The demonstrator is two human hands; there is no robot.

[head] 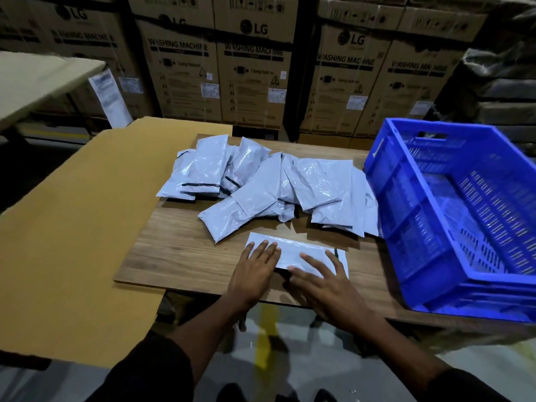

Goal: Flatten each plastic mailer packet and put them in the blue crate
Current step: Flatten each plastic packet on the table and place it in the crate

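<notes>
Location, as I read it from the head camera: a warehouse or stockroom packing station. Evidence on view:
- stacked cardboard cartons [185, 68] along the back, printed "LG" and "WASHING MACHINE", with handling symbols and white shipping labels;
- dark wrapped goods [499, 82] piled at the right;
- a wooden table [185, 250] used as a bench, with a flat cardboard sheet [72, 233] lying beside and partly under it;
- a heap of grey mailer packets [261, 181] on the table;
- a blue crate [452, 216] at the table's right end;
- concrete floor with a painted yellow line [265, 338].
</notes>
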